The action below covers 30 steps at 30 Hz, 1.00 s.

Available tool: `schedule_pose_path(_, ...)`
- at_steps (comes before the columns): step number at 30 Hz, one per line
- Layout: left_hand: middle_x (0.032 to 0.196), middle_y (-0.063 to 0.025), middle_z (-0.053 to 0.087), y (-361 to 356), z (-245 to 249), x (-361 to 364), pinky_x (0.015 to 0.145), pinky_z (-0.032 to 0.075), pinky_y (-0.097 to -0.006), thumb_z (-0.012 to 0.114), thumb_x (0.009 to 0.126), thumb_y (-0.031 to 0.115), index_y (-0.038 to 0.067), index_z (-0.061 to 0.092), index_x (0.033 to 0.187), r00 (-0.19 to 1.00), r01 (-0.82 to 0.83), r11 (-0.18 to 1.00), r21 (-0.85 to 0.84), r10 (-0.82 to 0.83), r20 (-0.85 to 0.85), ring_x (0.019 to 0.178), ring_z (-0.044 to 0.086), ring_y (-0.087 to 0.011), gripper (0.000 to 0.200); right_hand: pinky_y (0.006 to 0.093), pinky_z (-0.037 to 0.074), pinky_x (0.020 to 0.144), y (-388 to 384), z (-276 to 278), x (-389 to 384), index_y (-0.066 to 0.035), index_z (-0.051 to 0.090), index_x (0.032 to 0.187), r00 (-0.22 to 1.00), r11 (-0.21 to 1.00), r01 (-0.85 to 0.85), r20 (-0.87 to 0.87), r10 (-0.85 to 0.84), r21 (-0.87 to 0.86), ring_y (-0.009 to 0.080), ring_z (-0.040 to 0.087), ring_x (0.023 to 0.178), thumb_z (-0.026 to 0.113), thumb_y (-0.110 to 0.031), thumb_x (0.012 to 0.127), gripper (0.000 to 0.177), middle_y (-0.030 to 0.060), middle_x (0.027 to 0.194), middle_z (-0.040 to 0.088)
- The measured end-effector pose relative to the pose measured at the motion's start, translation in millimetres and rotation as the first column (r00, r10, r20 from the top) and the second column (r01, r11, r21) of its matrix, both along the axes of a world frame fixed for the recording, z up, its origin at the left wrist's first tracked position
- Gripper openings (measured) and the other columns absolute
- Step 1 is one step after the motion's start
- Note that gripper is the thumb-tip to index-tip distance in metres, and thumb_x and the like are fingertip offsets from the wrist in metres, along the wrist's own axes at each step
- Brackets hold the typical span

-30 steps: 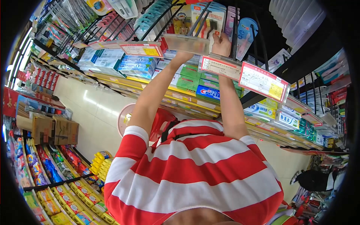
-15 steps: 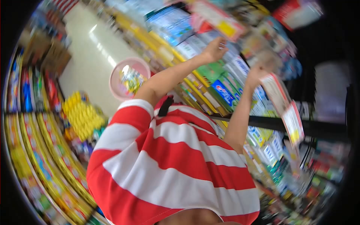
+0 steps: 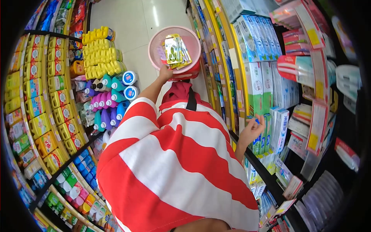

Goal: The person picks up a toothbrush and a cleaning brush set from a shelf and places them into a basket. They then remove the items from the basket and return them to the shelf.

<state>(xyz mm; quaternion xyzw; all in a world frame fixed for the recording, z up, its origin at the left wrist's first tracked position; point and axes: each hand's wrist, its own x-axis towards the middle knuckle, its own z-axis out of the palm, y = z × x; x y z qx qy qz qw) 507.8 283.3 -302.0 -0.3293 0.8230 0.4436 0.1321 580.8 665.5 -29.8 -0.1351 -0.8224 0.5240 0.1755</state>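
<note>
**Left hand** (image 3: 166, 73): far centre, at the near rim of the pink basket (image 3: 155, 46). Grip closed on that rim, fingers partly hidden beneath it.

**Pink basket**: over the aisle floor (image 3: 127, 23), perched on a red support (image 3: 185, 74) of unclear kind. Loaded with yellow-green blister packs (image 3: 176, 49), loose and overlapping.

**Right hand** (image 3: 251, 130): right of centre, just beside upright toothpaste boxes (image 3: 266, 131) on the right-hand shelf (image 3: 247, 162). Grip apart, fingers half spread. Small blue speck at the fingertips, too small to identify.

**Hazards, as judged:**
- Basket held at one edge only, so likely to tilt under a one-sided pull, with packs sliding out onto the floor.
- Narrow perch, so liable to slip off the red support if nudged.
- Boxes standing tight and upright, so easily toppled in a row by a sideways brush of the open right hand.
- Attention split between far basket and right shelf, so a poorly watched reach on either side.
</note>
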Motion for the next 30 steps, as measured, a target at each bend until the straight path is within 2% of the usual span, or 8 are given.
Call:
schedule_pose_path(5, 0.092, -0.0163, 0.058, -27.7, -38.4, -18.2, 0.054, 0.055, -0.0335, 0.066, 0.075, 0.012, -0.004, 0.047, 0.113, 0.950, -0.311, 0.901, 0.302, 0.283, 0.134, 0.070, 0.062, -0.0228, 0.046, 0.0224, 0.043, 0.062, -46.4, 0.2, -34.7, 0.004, 0.037, 0.123, 0.965, 0.981, -0.191, 0.178, 0.195, -0.036, 0.0106, 0.052, 0.067, 0.045, 0.003, 0.088, 0.037, 0.0121, 0.104, 0.054)
schedule_pose_path(9, 0.086, -0.0133, 0.058, -23.2, -47.5, -53.7, 0.044, 0.052, -0.0331, 0.068, 0.073, 0.009, -0.006, 0.047, 0.108, 0.955, -0.286, 0.927, 0.244, 0.296, -0.005, 0.062, 0.061, -0.0243, 0.044, 0.0211, 0.043, 0.061, -67.7, -2.9, -50.2, 0.003, 0.037, 0.123, 0.934, 0.976, -0.209, 0.283, 0.219, -0.064, 0.0097, 0.052, 0.066, 0.045, 0.002, 0.088, 0.036, 0.0111, 0.102, 0.054)
schedule_pose_path(12, 0.099, -0.0198, 0.057, -32.4, -30.6, -84.0, 0.053, 0.052, -0.0359, 0.071, 0.067, 0.008, -0.009, 0.045, 0.109, 0.927, -0.302, 0.888, 0.346, 0.190, 0.322, 0.073, 0.062, -0.0253, 0.053, 0.0195, 0.044, 0.060, -79.1, -5.5, -57.6, 0.002, 0.038, 0.123, 0.916, 0.968, -0.250, 0.316, 0.246, -0.028, 0.0082, 0.051, 0.066, 0.046, 0.001, 0.089, 0.035, 0.0097, 0.099, 0.055)
schedule_pose_path(16, 0.090, -0.0171, 0.060, -30.7, -74.5, -104.9, 0.046, 0.051, -0.0361, 0.073, 0.069, 0.008, -0.005, 0.050, 0.099, 0.875, -0.396, 0.878, 0.267, 0.274, 0.399, 0.068, 0.061, -0.0279, 0.040, 0.0205, 0.044, 0.061, -96.0, -4.7, -63.9, 0.003, 0.038, 0.123, 0.910, 0.973, -0.224, 0.345, 0.231, -0.060, 0.0094, 0.052, 0.066, 0.047, 0.000, 0.089, 0.035, 0.0098, 0.096, 0.055)
schedule_pose_path(19, 0.097, -0.0177, 0.059, -30.8, -93.7, -113.9, 0.051, 0.052, -0.0390, 0.072, 0.070, 0.009, -0.003, 0.051, 0.104, 0.870, -0.366, 0.918, 0.153, 0.279, 0.407, 0.075, 0.062, -0.0284, 0.041, 0.0209, 0.044, 0.062, -104.5, -4.2, -66.3, 0.004, 0.038, 0.123, 0.903, 0.977, -0.206, 0.372, 0.213, -0.060, 0.0100, 0.053, 0.067, 0.047, -0.001, 0.089, 0.035, 0.0100, 0.096, 0.055)
schedule_pose_path(22, 0.121, -0.0187, 0.050, -37.7, -92.3, -110.5, 0.086, 0.046, -0.0295, 0.063, 0.075, 0.017, -0.002, 0.040, 0.126, 0.838, -0.264, 0.955, 0.135, 0.157, 0.522, 0.105, 0.054, -0.0279, 0.059, 0.0208, 0.044, 0.062, -107.4, -6.7, -64.0, 0.003, 0.039, 0.123, 0.892, 0.977, -0.208, 0.401, 0.211, -0.052, 0.0097, 0.053, 0.067, 0.047, -0.001, 0.089, 0.035, 0.0101, 0.095, 0.056)
schedule_pose_path(25, 0.102, -0.0155, 0.058, -34.8, -63.8, -112.9, 0.060, 0.054, -0.0407, 0.071, 0.072, 0.008, 0.000, 0.051, 0.110, 0.843, -0.408, 0.868, 0.281, 0.241, 0.481, 0.089, 0.060, -0.0288, 0.044, 0.0206, 0.044, 0.062, -109.7, -7.8, -62.7, 0.002, 0.039, 0.124, 0.884, 0.978, -0.200, 0.420, 0.207, -0.059, 0.0096, 0.053, 0.068, 0.047, 0.000, 0.089, 0.035, 0.0102, 0.094, 0.056)
schedule_pose_path(30, 0.101, -0.0139, 0.059, -23.9, -26.0, -121.3, 0.062, 0.055, -0.0414, 0.071, 0.074, 0.009, 0.002, 0.051, 0.109, 0.849, -0.486, 0.758, 0.435, 0.291, 0.441, 0.089, 0.061, -0.0289, 0.041, 0.0207, 0.044, 0.062, -109.8, -10.3, -61.5, 0.002, 0.040, 0.123, 0.880, 0.976, -0.210, 0.426, 0.211, -0.051, 0.0094, 0.053, 0.068, 0.047, 0.001, 0.089, 0.035, 0.0099, 0.094, 0.057)
